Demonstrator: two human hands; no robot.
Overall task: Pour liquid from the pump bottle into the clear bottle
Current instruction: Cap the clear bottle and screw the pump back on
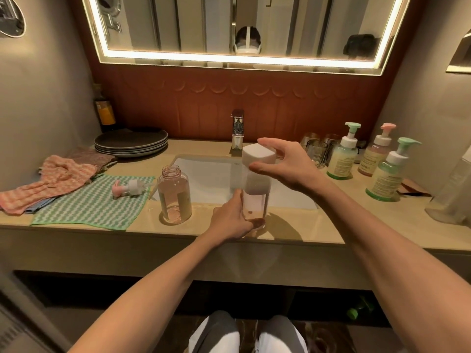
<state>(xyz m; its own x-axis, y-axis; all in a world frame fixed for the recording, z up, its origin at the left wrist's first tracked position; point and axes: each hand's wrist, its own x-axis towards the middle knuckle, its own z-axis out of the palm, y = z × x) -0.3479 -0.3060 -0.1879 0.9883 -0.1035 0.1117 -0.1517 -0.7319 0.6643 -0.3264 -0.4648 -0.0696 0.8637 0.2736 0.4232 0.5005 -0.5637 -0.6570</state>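
While the left hand (233, 219) wraps its curled fingers and thumb round the lower part of the clear bottle (256, 203), the right hand (285, 164) pinches a white cap (258, 154) between thumb and fingertips at the bottle's top. The cap is a matte, rounded square block. I cannot tell whether it is seated on the mouth or just above it. The clear bottle is a tall, smooth, straight-walled cylinder that stands upright on the front edge of the glossy beige desk (344, 225), in front of the white sink (204, 174). A white block shows through its upper wall, and its liquid level cannot be read.

Just left of it stands the pump bottle (174, 197), round-shouldered clear plastic with a faint pink tint. Its threaded neck is open. A label shows through the wall, and how much liquid it holds is unclear. Its pink and white pump head (128, 187) lies on its side on a green-and-white waffle-weave cloth (89, 205) spread flat on the desk, apart from the bottle.

A crumpled pink striped cloth (51, 180) lies further left, near a stack of dark round plates (131, 142). A chrome faucet (237, 128) rises behind the sink. To the right stand ribbed drinking glasses (316, 147), a green-topped dispenser (344, 154) and a second green-topped dispenser (388, 174), both with pale yellow-green liquid, and a pink-topped dispenser (378, 151) with pinkish liquid.
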